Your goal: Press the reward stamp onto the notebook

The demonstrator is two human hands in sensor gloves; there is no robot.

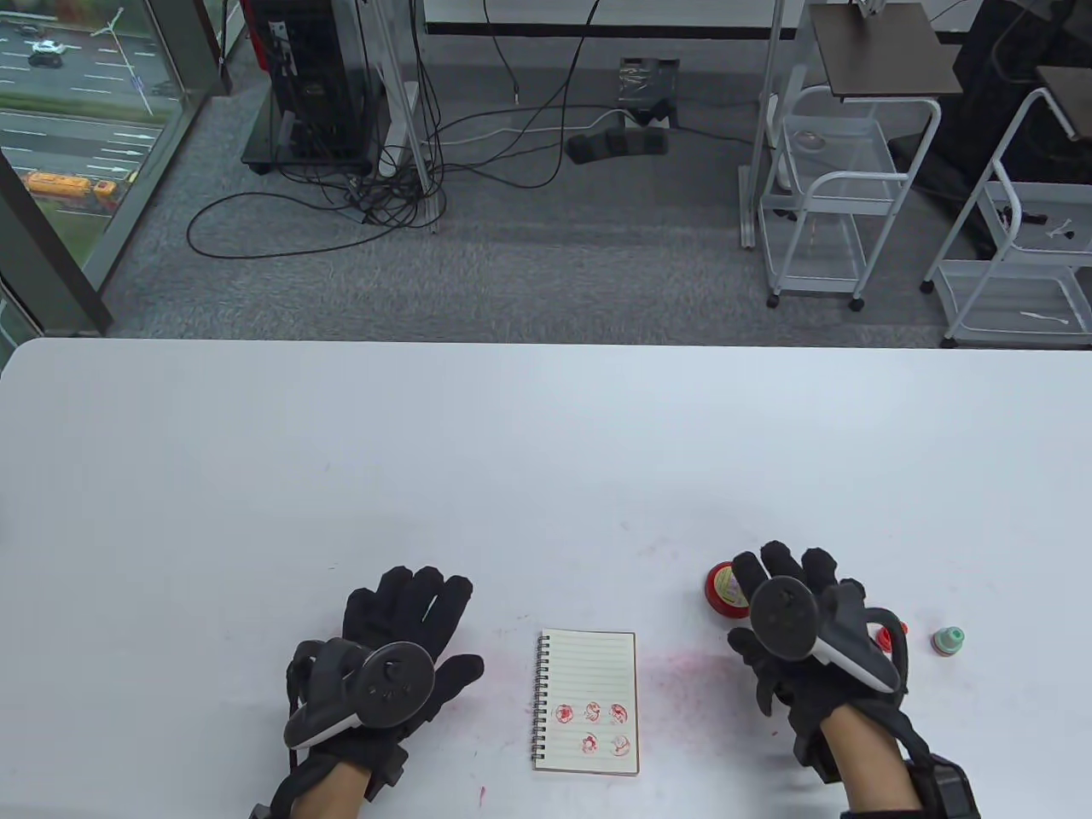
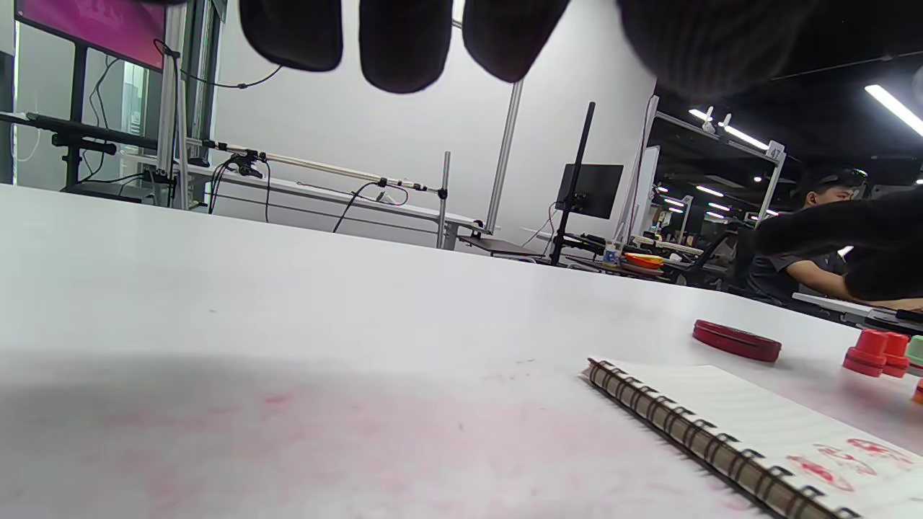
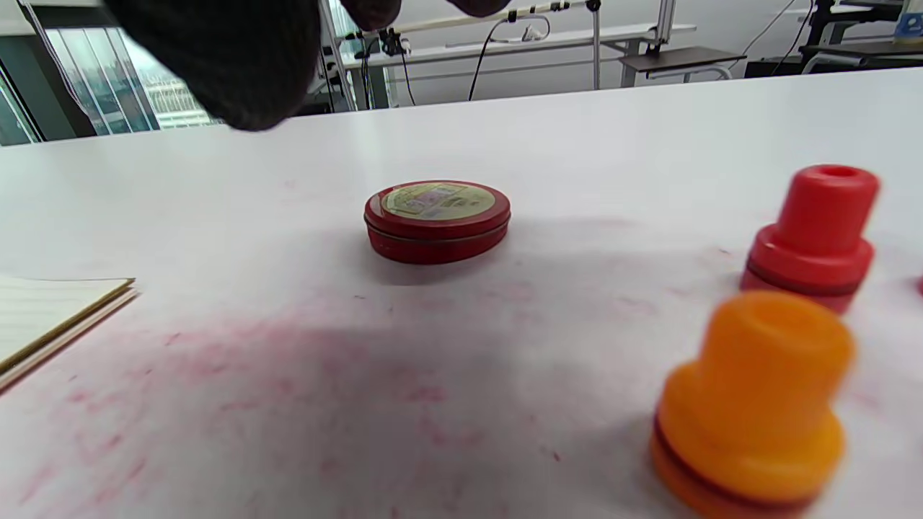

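Note:
A small spiral notebook (image 1: 587,701) lies open on the white table (image 1: 546,444) between my hands, with several red stamp prints on its lower half; it also shows in the left wrist view (image 2: 750,432). My left hand (image 1: 408,623) rests flat on the table left of it, fingers spread, holding nothing. My right hand (image 1: 789,589) hovers open to the right, above a closed red ink-pad tin (image 3: 437,220). An orange stamp (image 3: 753,404) and a red stamp (image 3: 813,238) stand upright below the right hand. A green stamp (image 1: 947,640) stands further right.
Red ink smears (image 1: 682,665) mark the table around the notebook. The tin also shows in the table view (image 1: 725,589), partly under my right fingers. Beyond the table's far edge are white carts (image 1: 832,188) and floor cables.

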